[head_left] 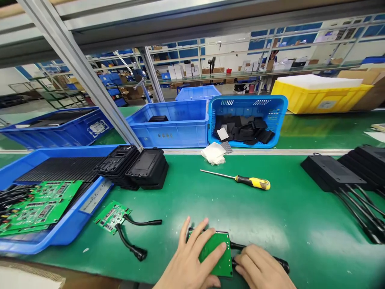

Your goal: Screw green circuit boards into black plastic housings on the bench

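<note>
My left hand lies spread over a green circuit board, its fingertips on the board's face. Beneath the board, a black casing edge shows along the far side; the rest is hidden. At the board's right side, my right hand has its fingers closed around a black cable near where it leaves the board. The cable's thick black connector end sticks out to the right of that hand. Another circuit board with two black cables lies on the green table to the left.
A yellow-black screwdriver and white sheets lie beyond my hands. Black casings are stacked at left, beside a blue tray of boards. Blue bins stand behind. Finished-looking black boxes with cables sit at right.
</note>
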A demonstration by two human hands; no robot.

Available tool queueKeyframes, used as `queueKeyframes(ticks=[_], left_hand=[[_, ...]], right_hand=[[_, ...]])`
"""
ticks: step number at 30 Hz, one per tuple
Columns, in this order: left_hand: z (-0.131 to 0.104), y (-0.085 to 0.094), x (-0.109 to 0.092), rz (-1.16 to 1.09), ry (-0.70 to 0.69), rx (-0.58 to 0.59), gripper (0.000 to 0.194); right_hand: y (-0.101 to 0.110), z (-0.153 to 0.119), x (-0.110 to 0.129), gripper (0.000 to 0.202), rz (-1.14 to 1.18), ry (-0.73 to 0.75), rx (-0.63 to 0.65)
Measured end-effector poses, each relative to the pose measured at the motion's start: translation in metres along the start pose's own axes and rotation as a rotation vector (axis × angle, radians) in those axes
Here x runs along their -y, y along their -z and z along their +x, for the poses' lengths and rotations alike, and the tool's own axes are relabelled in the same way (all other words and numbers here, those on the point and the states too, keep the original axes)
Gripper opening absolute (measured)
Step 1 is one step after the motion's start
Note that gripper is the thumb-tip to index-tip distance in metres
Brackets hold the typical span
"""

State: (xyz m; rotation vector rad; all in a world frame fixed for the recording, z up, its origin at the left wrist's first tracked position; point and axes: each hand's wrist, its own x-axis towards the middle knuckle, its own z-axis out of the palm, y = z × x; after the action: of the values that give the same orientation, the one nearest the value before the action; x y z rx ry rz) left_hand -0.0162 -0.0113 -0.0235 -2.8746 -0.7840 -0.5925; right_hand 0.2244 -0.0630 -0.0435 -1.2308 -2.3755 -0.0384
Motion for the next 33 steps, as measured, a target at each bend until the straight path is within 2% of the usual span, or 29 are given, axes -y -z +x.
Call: queueKeyframes(ticks=[4, 8, 11, 14, 19, 22, 24, 27, 29, 33], left_hand=[[-0.008, -0.012, 0.003, -0.059, 0.007, -0.011, 0.080], [-0.013, -0.022, 0.006, -0.167, 0.019, -0.028, 0.089], [-0.013, -0.023, 0.007, -0.230, 0.022, -0.050, 0.092], [-0.008, -0.017, 0.007, -0.256, 0.020, -0.053, 0.088], [0.005, 0.000, 0.006, -0.272, 0.035, -0.010, 0.088], [0.010, 0.004, 0.006, -0.278, 0.046, -0.018, 0.089], [0.010, 0.004, 0.006, -0.277, 0.038, -0.009, 0.089], [0.008, 0.002, 0.007, -0.251, 0.015, 0.023, 0.086], [0.005, 0.001, 0.007, -0.224, 0.015, 0.046, 0.081], [0.002, -0.002, 0.007, -0.189, 0.037, 0.071, 0.076]], right_hand=[[0.002, 0.009, 0.003, 0.022, -0.048, 0.045, -0.148], [0.009, 0.018, 0.004, 0.031, -0.043, 0.062, -0.196], [0.011, 0.021, 0.005, 0.034, -0.049, 0.076, -0.222], [0.010, 0.021, 0.006, 0.035, -0.068, 0.077, -0.227], [0.005, 0.018, 0.008, 0.041, -0.152, 0.040, -0.174], [0.007, 0.019, 0.006, 0.046, -0.130, 0.014, -0.094], [0.012, 0.020, 0.003, 0.048, -0.091, 0.036, -0.085], [0.021, 0.022, -0.005, 0.041, 0.022, 0.056, -0.066], [0.025, 0.023, -0.010, 0.035, 0.071, -0.006, -0.046], [0.019, 0.026, -0.018, 0.026, 0.026, -0.066, 0.007]])
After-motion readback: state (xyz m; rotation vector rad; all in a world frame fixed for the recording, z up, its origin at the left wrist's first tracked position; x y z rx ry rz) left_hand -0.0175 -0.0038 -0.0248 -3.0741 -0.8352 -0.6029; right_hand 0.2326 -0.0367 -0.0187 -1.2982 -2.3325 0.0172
